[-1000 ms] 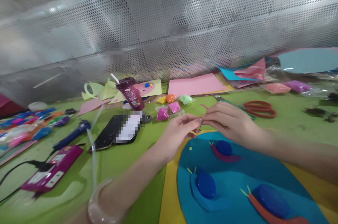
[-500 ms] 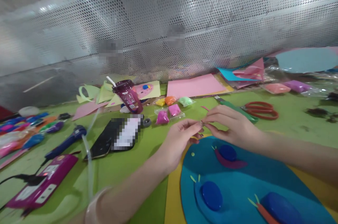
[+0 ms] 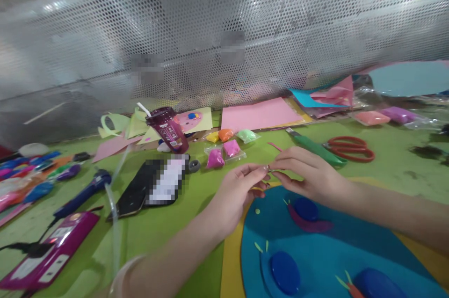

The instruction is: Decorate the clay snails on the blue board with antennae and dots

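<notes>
My left hand point(image 3: 242, 195) and my right hand point(image 3: 308, 174) meet fingertip to fingertip above the far edge of a round blue sheet point(image 3: 315, 260). Both are closed in a pinch; whatever sits between the fingertips is too small to name. Below them, snail shapes made of clay and dark blue caps lie on the sheet: a purple snail point(image 3: 312, 225), a blue snail point(image 3: 266, 270) and an orange snail point(image 3: 355, 290), each with light green feelers. A small pale green dot point(image 3: 257, 211) lies near the sheet's left edge. Yellow card point(image 3: 229, 274) shows underneath.
Beyond my right hand lie a green cutter point(image 3: 319, 148) and red-handled scissors point(image 3: 351, 149). Small bags of clay point(image 3: 231, 148), a purple cup with a straw point(image 3: 168, 129) and a phone point(image 3: 150, 185) sit further left. A pink power strip point(image 3: 52, 251) and glue gun point(image 3: 84, 192) are at far left.
The view has shifted slightly, so the things on the table sit a little differently in frame. Both hands stay together, pinching, with only small finger movement.
</notes>
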`<state>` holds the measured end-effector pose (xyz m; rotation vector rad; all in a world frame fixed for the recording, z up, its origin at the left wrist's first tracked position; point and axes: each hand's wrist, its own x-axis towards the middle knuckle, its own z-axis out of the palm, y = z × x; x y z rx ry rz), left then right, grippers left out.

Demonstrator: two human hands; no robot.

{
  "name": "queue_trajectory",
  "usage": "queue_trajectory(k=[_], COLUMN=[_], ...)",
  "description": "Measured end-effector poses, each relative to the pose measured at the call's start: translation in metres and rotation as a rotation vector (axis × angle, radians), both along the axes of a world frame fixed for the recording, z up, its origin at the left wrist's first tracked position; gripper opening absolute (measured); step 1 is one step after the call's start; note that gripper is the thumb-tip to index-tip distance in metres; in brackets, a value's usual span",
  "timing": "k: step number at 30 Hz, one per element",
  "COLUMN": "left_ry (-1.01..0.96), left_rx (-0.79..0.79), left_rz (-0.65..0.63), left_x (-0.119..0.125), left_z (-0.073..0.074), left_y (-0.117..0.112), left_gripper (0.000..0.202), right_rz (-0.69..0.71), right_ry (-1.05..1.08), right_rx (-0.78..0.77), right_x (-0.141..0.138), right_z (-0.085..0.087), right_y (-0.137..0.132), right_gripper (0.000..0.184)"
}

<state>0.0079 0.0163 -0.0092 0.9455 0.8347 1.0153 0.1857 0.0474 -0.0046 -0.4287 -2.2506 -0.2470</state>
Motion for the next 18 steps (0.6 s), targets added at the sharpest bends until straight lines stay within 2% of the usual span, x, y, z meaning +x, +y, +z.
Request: queue_trajectory(k=[10,18], left_ry=[0.064,0.094], left_rx=[0.017,-0.057], left_rz=[-0.031,0.014], left_x=[0.0016,-0.0009], left_z=[-0.0025,-0.0033], left_y=[-0.0013,-0.0003], left_gripper=[0.016,0.017], right_rz=[0.007,-0.12], right_ry=[0.008,-0.043], right_rx=[-0.066,-0.135], right_x=[0.0019,0.0021], right_z=[0.0002,0.0007], right_y=[-0.0049,-0.0033], right_gripper=[0.014,0.009])
